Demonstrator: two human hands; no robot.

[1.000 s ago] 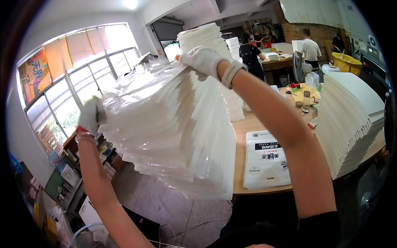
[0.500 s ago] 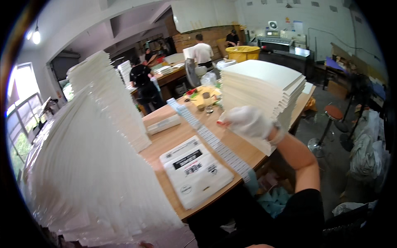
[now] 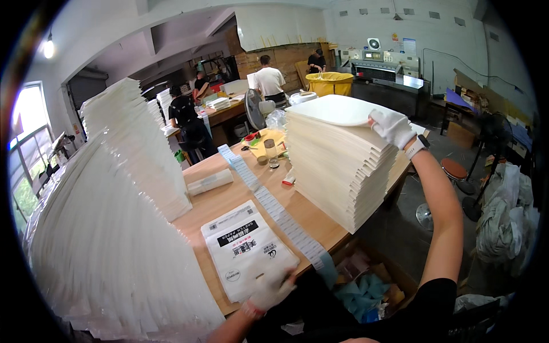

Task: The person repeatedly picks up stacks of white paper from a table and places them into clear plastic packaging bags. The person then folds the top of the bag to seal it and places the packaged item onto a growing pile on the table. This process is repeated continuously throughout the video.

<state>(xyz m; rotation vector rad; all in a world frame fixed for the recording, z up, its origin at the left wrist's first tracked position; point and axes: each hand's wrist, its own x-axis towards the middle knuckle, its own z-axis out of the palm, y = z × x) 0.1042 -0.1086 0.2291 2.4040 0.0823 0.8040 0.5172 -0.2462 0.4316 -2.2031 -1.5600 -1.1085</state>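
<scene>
My right hand (image 3: pixel 392 127), in a white glove with bare fingertips, is closed on the near right corner of the top paper sheets (image 3: pixel 331 108), which curve up there. Under them stands a tall stack of cream-white paper (image 3: pixel 337 166) in uneven layers. Low in the view, my gloved left hand (image 3: pixel 271 292) is at the near edge of a flat white printed bag (image 3: pixel 246 243), fingers apart and slightly blurred. Between bag and stack runs a long strip of printed labels (image 3: pixel 274 211). A red-and-white tool (image 3: pixel 289 178) lies against the stack's left side.
A big plastic-wrapped pile of paper (image 3: pixel 114 228) rises on the left. On the wooden table (image 3: pixel 200 220) are a white roll (image 3: pixel 210 182), a clear glass (image 3: pixel 271 153) and scissors (image 3: pixel 248 148). A scrap box (image 3: pixel 366 280) sits below; a stool (image 3: pixel 453 168) stands right. Several people work behind.
My right hand has moved up from the stack's front to the top sheets' corner, leaving the red-and-white tool on the table. My left hand has come into view by the bag.
</scene>
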